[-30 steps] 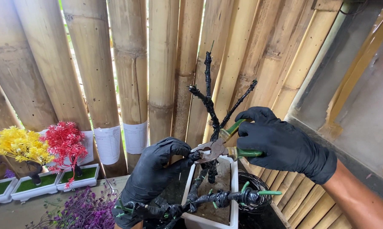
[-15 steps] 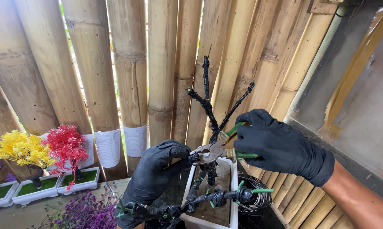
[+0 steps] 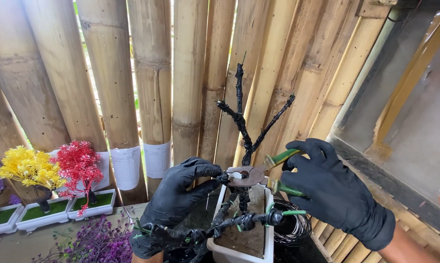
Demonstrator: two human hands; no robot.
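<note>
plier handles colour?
Green, on the pliers in the right hand; head view.

Soft daylight, backlit bamboo gaps, sharp

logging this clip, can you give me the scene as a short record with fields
left hand: black glove, fingertips on a branch of the bare black tree beside the plier jaws
right hand: black glove, gripping the pliers by their green handles
pliers: jaws at the trunk, just above the white pot
tree: leafless, wrapped in black, standing in the pot
wire: black coil right of the pot
left side: yellow tree and red tree in white trays, purple flowers in front
backdrop: bamboo wall
</note>
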